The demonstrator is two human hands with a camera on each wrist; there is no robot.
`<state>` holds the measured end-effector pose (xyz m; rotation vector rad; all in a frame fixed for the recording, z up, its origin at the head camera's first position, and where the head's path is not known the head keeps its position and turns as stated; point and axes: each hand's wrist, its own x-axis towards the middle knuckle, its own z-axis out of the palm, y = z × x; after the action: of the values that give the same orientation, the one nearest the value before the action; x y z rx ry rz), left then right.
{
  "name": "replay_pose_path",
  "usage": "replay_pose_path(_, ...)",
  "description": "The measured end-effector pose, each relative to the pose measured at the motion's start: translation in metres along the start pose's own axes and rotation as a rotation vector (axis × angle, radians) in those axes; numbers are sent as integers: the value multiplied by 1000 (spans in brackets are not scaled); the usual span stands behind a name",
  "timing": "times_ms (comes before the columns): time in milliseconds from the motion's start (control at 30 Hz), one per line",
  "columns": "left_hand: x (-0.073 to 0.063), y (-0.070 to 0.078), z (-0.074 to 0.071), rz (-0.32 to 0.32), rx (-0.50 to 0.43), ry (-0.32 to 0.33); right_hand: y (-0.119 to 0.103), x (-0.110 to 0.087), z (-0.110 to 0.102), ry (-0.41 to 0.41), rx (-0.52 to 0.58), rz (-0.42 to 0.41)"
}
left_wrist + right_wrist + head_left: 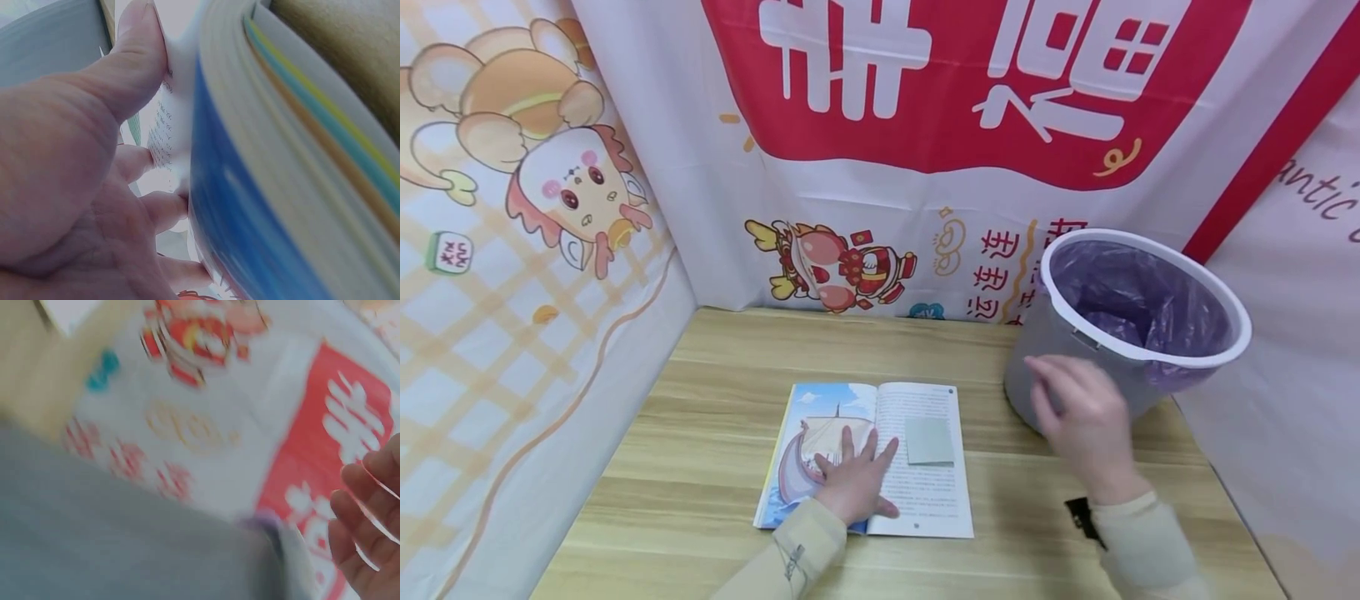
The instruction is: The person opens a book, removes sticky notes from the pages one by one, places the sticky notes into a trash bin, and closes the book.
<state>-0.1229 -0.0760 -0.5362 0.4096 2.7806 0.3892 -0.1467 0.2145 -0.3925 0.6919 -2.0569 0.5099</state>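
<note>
An open book lies on the table, its left page showing a sailing ship and its right page print. My left hand rests across its middle with fingers spread. In the left wrist view, the thumb and fingers lie against the pages beside the book's thick edge. A pale green square of paper sits on the right page. My right hand, blurred, is raised in front of a grey trash bin. Its loosely bent fingers show nothing held in the right wrist view.
A purple bag lines the bin, which stands at the table's back right. Printed cloth hangs behind the wooden table, and more cloth covers the left side.
</note>
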Motion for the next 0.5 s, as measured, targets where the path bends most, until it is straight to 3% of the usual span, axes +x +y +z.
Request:
replay_pose_path(133,0,-1,0,-2,1,-3,-15,-32,37,-195,35,48)
replay_pose_path(333,2,-2,2,1,8,-3,-34,-74,81,-476,57,204)
replay_pose_path(500,5,-4,5,-9,19,-4,-42,-91,104,-587,72,255)
